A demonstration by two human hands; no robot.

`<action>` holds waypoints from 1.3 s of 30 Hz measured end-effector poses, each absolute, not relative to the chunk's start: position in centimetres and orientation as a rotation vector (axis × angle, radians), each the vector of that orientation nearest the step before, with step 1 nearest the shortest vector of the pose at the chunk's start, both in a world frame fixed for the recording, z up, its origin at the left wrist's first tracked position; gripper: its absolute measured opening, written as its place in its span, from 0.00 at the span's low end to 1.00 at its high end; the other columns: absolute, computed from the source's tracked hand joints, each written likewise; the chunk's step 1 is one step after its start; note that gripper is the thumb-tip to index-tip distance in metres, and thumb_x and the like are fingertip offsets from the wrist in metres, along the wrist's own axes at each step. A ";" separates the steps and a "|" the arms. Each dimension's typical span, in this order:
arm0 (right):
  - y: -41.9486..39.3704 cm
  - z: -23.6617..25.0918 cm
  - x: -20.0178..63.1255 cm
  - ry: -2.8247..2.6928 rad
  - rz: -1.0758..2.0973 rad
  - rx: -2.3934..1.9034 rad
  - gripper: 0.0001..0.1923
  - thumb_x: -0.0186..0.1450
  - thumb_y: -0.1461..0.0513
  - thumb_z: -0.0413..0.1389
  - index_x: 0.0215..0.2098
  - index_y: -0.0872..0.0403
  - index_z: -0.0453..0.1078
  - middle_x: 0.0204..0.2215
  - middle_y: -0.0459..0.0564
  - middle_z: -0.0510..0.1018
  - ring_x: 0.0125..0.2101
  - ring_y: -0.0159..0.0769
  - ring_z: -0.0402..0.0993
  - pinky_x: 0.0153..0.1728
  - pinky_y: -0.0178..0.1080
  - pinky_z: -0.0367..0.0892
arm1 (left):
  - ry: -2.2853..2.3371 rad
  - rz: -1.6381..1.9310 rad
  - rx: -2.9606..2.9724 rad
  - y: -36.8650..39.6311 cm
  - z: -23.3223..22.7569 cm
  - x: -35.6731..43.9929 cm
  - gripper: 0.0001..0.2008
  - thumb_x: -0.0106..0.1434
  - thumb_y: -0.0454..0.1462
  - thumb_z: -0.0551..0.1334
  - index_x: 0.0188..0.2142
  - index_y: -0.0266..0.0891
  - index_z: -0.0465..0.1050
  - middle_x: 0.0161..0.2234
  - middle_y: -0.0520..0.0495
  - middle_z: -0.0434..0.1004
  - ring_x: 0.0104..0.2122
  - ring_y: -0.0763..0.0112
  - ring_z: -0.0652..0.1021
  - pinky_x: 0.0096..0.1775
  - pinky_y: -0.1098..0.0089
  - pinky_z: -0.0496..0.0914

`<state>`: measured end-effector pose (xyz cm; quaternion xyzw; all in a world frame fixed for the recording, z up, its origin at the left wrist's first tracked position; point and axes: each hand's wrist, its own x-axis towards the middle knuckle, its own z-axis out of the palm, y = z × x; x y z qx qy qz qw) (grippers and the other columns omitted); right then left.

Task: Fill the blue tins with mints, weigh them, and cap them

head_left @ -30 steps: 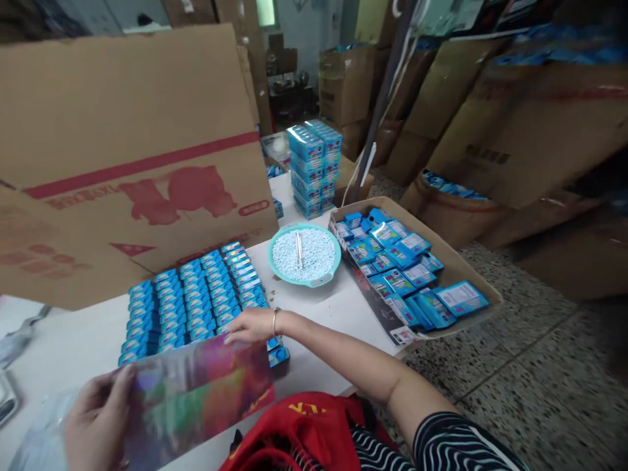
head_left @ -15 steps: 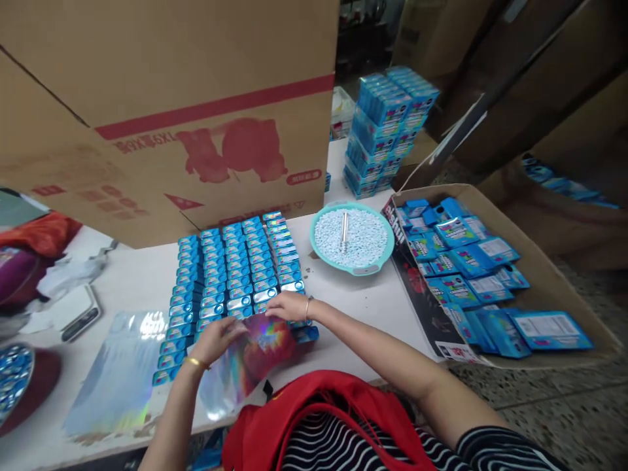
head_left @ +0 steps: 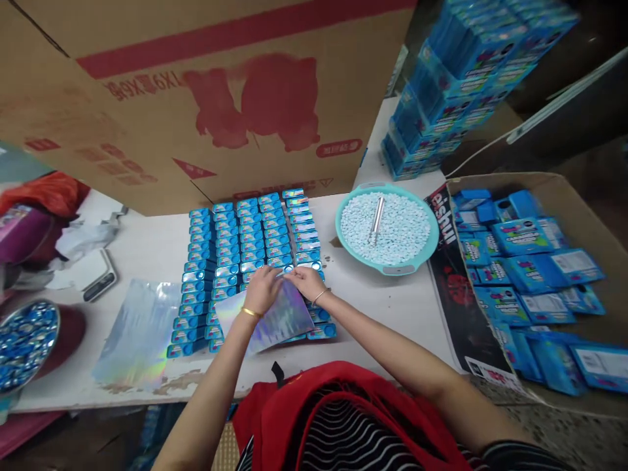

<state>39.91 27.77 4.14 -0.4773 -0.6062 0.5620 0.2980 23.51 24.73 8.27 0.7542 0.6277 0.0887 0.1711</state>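
A shiny holographic sheet [head_left: 287, 315] lies tilted over the near part of the rows of small blue tins [head_left: 228, 242]. My left hand [head_left: 262, 289] is closed at the sheet's far edge, fingers pinched together. Right beside it, my right hand [head_left: 308, 283] is closed too, its fingertips meeting the left ones at the same edge. Whether something small sits between the fingertips is hidden. Several tins under the sheet are partly covered. A second holographic sheet [head_left: 140, 330] rests flat on the table to the left of the tins.
Right of the tins stands a turquoise basin [head_left: 346, 241] of pale pellets with a metal scoop [head_left: 377, 219]. A carton [head_left: 458, 294] holds blue packets. Stacked blue boxes [head_left: 441, 98] and a big cardboard box [head_left: 161, 118] stand behind. At left are a scale [head_left: 98, 275] and a bowl [head_left: 71, 333].
Both hands have come closer together, fingertips meeting at the sheet's far edge. The sheet has turned and no longer shows the red reflection. The camera view has shifted.
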 end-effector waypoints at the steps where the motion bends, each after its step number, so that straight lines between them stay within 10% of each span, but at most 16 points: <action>1: 28.1 3.9 39.7 -1.602 1.500 -1.262 0.19 0.62 0.50 0.49 0.20 0.53 0.61 0.18 0.42 0.63 0.23 0.31 0.59 0.26 0.33 0.54 | 1.788 0.241 2.171 25.1 8.1 23.9 0.14 0.66 0.40 0.53 0.47 0.40 0.71 0.43 0.41 0.74 0.44 0.60 0.72 0.45 0.62 0.65; 21: 30.9 1.0 38.5 -1.483 1.744 -1.399 0.15 0.64 0.56 0.48 0.21 0.52 0.62 0.11 0.40 0.62 0.14 0.31 0.64 0.19 0.33 0.58 | 1.787 0.453 2.169 21.8 8.2 27.0 0.08 0.65 0.37 0.54 0.34 0.39 0.70 0.44 0.40 0.74 0.44 0.60 0.72 0.44 0.60 0.65; 27: 30.5 2.6 39.5 -1.481 1.553 -1.400 0.12 0.63 0.55 0.51 0.27 0.54 0.68 0.28 0.50 0.75 0.35 0.39 0.72 0.36 0.37 0.64 | 1.894 1.075 1.442 20.5 11.6 27.5 0.07 0.60 0.40 0.61 0.29 0.40 0.66 0.28 0.50 0.70 0.31 0.71 0.71 0.37 0.68 0.66; 33: 27.7 4.8 43.0 -1.086 1.675 -1.364 0.35 0.64 0.40 0.35 0.39 0.56 0.72 0.29 0.52 0.74 0.27 0.35 0.69 0.28 0.37 0.64 | 1.737 1.302 0.765 24.9 10.1 29.2 0.13 0.50 0.41 0.68 0.28 0.39 0.65 0.26 0.53 0.69 0.28 0.75 0.71 0.35 0.72 0.67; 39: 27.2 4.6 45.0 -0.957 1.553 -1.437 0.19 0.60 0.47 0.54 0.31 0.54 0.67 0.26 0.47 0.73 0.29 0.34 0.68 0.32 0.36 0.65 | 1.734 1.175 0.776 26.9 7.1 31.7 0.13 0.51 0.43 0.66 0.27 0.39 0.64 0.25 0.54 0.68 0.26 0.76 0.70 0.32 0.73 0.66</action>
